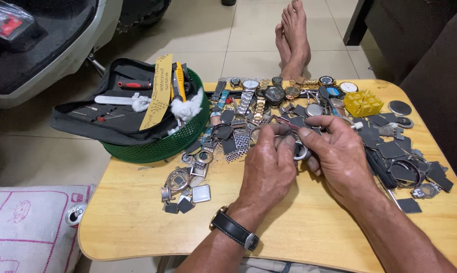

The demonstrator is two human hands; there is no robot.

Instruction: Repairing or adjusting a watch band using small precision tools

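Both hands met over low wooden table [137,222]. Left hand [269,167] and right hand [335,156] pinched small round watch case [300,150] between fingertips, apparently fitting part; next move needs steady fine pressure. Yellow sandpaper strip [156,91] in green basket [157,146] at 10 o'clock; yellow plastic block [363,102] at 1 o'clock.

A green basket [152,146] holding a black tool pouch [107,119] sits at the left edge of the wooden tabletop [137,222], a yellow plastic block [362,102] lies near the far right among wristwatches [269,91], and a white cushion [28,227] lies beside it.
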